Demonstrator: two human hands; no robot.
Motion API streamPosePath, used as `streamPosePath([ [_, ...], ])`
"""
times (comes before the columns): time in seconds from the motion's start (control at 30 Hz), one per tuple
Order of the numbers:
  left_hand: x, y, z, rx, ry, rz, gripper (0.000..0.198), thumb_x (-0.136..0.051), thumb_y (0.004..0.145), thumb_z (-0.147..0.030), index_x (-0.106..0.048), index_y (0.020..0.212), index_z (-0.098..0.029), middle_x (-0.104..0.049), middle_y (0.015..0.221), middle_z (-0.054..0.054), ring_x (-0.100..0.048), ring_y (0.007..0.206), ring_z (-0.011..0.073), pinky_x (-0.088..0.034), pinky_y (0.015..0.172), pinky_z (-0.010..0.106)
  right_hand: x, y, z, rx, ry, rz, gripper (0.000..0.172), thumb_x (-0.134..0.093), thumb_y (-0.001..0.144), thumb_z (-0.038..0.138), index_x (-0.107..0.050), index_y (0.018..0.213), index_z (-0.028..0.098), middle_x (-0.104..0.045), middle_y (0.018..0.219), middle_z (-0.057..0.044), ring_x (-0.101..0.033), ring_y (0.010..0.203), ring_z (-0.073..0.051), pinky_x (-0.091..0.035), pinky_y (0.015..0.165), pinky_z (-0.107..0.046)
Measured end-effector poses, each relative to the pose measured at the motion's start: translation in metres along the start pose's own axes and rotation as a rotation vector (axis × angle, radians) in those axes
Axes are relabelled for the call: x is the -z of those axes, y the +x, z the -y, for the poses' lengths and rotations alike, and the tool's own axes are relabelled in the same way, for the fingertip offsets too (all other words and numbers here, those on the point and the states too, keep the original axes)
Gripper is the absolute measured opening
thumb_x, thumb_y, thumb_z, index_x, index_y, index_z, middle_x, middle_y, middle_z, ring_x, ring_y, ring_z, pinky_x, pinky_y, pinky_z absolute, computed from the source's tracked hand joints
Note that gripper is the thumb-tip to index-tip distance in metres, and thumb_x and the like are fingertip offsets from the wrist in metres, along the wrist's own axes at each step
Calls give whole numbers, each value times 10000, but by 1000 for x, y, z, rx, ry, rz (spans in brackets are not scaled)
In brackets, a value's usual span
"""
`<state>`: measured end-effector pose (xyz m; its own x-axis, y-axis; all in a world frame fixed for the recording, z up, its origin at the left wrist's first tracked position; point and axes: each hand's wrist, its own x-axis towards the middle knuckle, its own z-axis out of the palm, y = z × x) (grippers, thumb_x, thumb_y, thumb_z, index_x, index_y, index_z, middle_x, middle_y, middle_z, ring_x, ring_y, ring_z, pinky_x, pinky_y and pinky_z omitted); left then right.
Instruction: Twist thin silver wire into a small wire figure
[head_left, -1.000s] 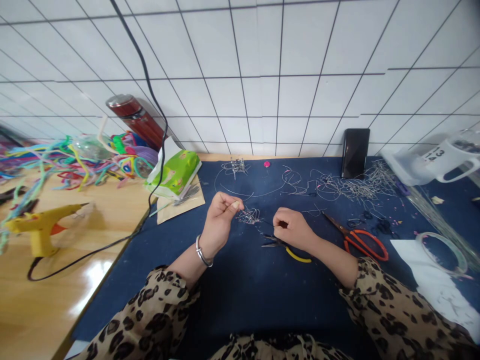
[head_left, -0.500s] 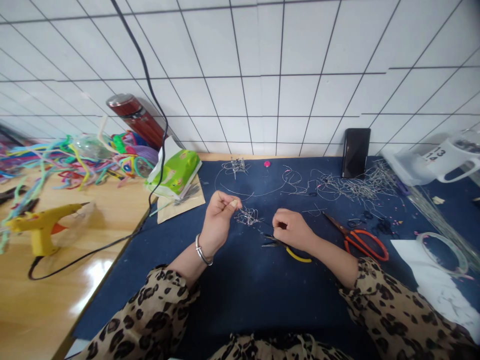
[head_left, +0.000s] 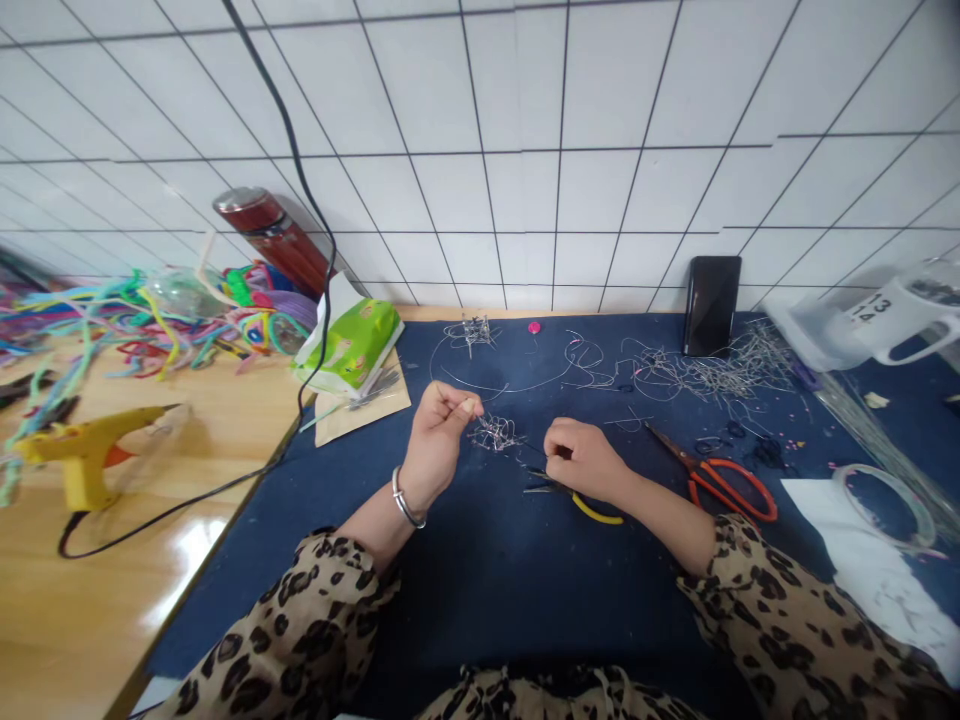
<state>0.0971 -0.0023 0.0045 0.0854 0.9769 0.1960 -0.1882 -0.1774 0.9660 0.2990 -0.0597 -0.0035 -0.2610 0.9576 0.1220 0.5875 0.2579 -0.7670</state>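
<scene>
My left hand [head_left: 440, 440], with a silver bangle at the wrist, pinches one end of a small bent-wire piece [head_left: 496, 433]. The piece is a tangle of thin silvery loops hanging between my hands. My right hand [head_left: 581, 455] is curled closed to the right of it; a thin dark strand seems to run from the wire piece into its fingers. What those fingers grip is partly hidden. Just under the right hand lie yellow-handled pliers [head_left: 598, 510] on the dark blue mat [head_left: 480, 580], their jaws pointing left.
Orange-handled scissors [head_left: 731, 485], loose wire [head_left: 720, 370] and a black phone [head_left: 711, 306] lie to the right. Another wire piece [head_left: 476, 332] and a pink bead [head_left: 534, 328] sit at the back. Leftward are a tissue pack [head_left: 351, 345], a yellow glue gun [head_left: 86, 455] and its cord.
Almost nothing differs. Both hands keep their places, and the wire piece stays between them with at most a very slight shift.
</scene>
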Motion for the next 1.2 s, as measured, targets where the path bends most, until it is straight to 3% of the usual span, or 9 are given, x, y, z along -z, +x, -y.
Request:
streamPosePath([
  [0.1, -4, -4, 1, 21, 7, 47, 134, -595, 798, -206, -471, 761, -171, -573, 719, -2, -523, 693, 104, -392, 687, 236, -2, 0, 1, 14, 5, -16, 125, -478, 604, 72, -413, 557, 168, -439, 640, 32, -401, 579, -88, -276, 551, -219],
  [0.4, -16, -21, 1, 102, 3, 420, 136, -563, 839, -207, -446, 784, -164, -603, 774, 16, -546, 756, 118, -399, 717, 264, -3, -1, 17, 71, 159, -101, 140, -485, 636, 36, -488, 600, 171, -454, 634, 34, -437, 601, -90, -339, 580, -213],
  [0.73, -12, -20, -1, 62, 154, 447, 81, -572, 829, -202, -526, 800, -143, -588, 912, 55, -545, 805, 126, -434, 719, 266, -9, -6, 19, 26, 261, -163, 125, -535, 705, 69, -535, 640, 176, -474, 662, 25, -447, 616, -97, -365, 597, -230],
  [0.93, -5, -12, -5, 1, 259, 560, 136, -620, 791, -213, -539, 880, -149, -572, 923, 65, -545, 816, 140, -449, 735, 289, -9, -7, 18, 16, 262, -161, 115, -547, 715, 83, -552, 650, 177, -479, 670, 23, -448, 618, -98, -364, 597, -234],
  [1.2, -5, -8, -9, -252, 593, 583, 88, -642, 761, -207, -580, 803, -160, -576, 867, 56, -537, 852, 162, -439, 799, 333, -10, -7, 16, 13, 270, -172, 108, -552, 736, 102, -552, 660, 179, -481, 674, 22, -453, 619, -97, -367, 591, -231],
])
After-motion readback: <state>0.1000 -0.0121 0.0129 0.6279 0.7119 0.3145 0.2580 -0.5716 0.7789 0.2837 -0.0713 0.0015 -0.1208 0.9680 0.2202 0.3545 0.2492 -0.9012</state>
